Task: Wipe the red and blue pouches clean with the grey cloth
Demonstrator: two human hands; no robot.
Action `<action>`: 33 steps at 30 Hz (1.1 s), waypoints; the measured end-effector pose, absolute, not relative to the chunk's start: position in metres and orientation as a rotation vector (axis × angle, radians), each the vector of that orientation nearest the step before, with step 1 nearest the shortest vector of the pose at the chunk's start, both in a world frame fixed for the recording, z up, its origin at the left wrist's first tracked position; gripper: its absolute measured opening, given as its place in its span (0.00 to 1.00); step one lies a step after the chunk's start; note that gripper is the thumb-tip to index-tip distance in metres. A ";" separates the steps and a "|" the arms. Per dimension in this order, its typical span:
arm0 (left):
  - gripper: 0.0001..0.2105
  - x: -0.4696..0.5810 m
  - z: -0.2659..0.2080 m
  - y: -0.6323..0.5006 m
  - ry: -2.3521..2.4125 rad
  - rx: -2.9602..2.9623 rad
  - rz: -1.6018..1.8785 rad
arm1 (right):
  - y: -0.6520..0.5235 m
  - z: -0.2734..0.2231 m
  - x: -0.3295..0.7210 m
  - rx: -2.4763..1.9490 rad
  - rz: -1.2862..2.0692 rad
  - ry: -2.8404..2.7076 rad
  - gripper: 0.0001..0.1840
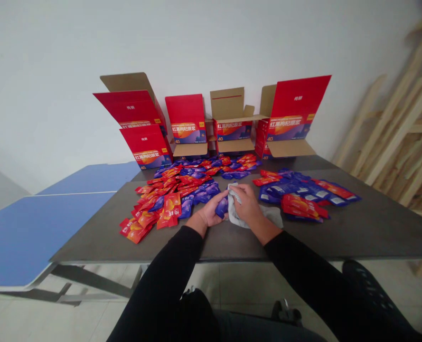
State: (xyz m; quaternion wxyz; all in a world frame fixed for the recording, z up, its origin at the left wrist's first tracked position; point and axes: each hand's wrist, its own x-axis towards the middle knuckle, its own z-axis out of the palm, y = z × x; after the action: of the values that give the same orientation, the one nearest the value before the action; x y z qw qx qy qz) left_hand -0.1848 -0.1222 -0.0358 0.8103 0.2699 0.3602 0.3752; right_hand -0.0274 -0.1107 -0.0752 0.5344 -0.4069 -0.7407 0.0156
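Note:
Over the front middle of the dark table, my left hand (pixel 211 210) is closed around a purple sachet (pixel 222 207). My right hand (pixel 247 203) grips a light grey cloth (pixel 235 216) and presses it against the sachet's right side. Part of the cloth trails rightward under my right wrist onto the tabletop. Left of my hands spreads a heap of red sachets (pixel 170 209) mixed with purple ones. On the right lies a second pile of purple sachets (pixel 292 186), with red sachets (pixel 301 207) among them.
Several red printed cartons stand along the back, among them a left carton (pixel 146 146) and a right carton (pixel 285 126) with raised flaps. A blue table (pixel 54 223) adjoins on the left. Wooden slats (pixel 403 128) lean at the right. The dark table's front edge (pixel 232 259) is close to my forearms.

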 end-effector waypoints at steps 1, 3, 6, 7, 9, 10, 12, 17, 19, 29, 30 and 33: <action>0.11 -0.185 -0.036 -0.122 0.778 0.583 0.802 | -0.110 -0.075 -0.027 -0.977 0.045 -1.753 0.24; 0.10 -0.185 -0.037 -0.122 0.781 0.599 0.800 | -0.110 -0.074 -0.026 -0.992 0.057 -1.728 0.24; 0.08 -0.187 -0.039 -0.121 0.754 0.610 0.781 | -0.108 -0.075 -0.024 -1.021 0.076 -1.687 0.23; 0.07 -0.188 -0.040 -0.121 0.744 0.609 0.775 | -0.107 -0.075 -0.023 -1.034 0.083 -1.672 0.23; 0.06 -0.190 -0.041 -0.120 0.722 0.606 0.764 | -0.105 -0.076 -0.022 -1.058 0.096 -1.641 0.22; 0.06 -0.191 -0.041 -0.120 0.708 0.604 0.762 | -0.104 -0.076 -0.021 -1.066 0.102 -1.628 0.22; 0.05 -0.193 -0.041 -0.120 0.673 0.600 0.758 | -0.102 -0.077 -0.019 -1.073 0.110 -1.614 0.21; 0.08 -0.199 -0.037 -0.120 0.553 0.555 0.709 | -0.097 -0.076 -0.014 -1.112 0.127 -1.564 0.22; 0.10 -0.201 -0.035 -0.119 0.475 0.515 0.747 | -0.097 -0.075 -0.013 -1.131 0.120 -1.518 0.21; 0.18 -0.202 -0.032 -0.106 0.464 0.380 1.064 | -0.122 -0.066 -0.023 -0.683 0.040 -1.986 0.22; 0.19 -0.202 -0.032 -0.106 0.464 0.371 1.057 | -0.123 -0.066 -0.024 -0.647 0.031 -2.027 0.23; 0.20 -0.204 -0.033 -0.106 0.461 0.347 1.036 | -0.126 -0.066 -0.026 -0.585 0.009 -2.132 0.25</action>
State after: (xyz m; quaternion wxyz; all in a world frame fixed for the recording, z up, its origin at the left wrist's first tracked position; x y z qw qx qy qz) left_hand -0.2036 -0.1062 -0.0329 0.8292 0.1637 0.2173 0.4883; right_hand -0.0259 -0.1262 -0.0661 0.4489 -0.2366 -0.8617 0.0037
